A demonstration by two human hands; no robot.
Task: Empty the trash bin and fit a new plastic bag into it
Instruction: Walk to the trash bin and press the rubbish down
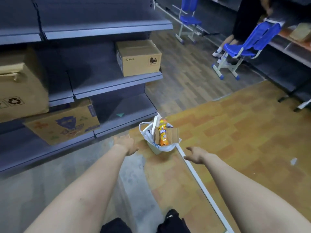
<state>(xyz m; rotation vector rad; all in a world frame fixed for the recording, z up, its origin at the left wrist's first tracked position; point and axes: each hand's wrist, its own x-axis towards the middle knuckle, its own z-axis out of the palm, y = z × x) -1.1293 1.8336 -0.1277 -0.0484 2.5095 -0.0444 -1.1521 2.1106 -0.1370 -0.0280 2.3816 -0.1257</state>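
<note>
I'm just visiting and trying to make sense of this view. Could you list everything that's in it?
trash bin: one, white, on the floor by the shelf end
plastic bag: one, white, lining the bin
bottle: one, orange, sticking out of the bin
cardboard piece: one, brown, in the bin
shelves: dark grey, left
cardboard boxes: three, brown, on the shelves
chairs: two, blue, top right
white strip: one, on the floor
another person: one, dark clothes, top right
left hand: open, left of the bin
right hand: open, right of the bin
</note>
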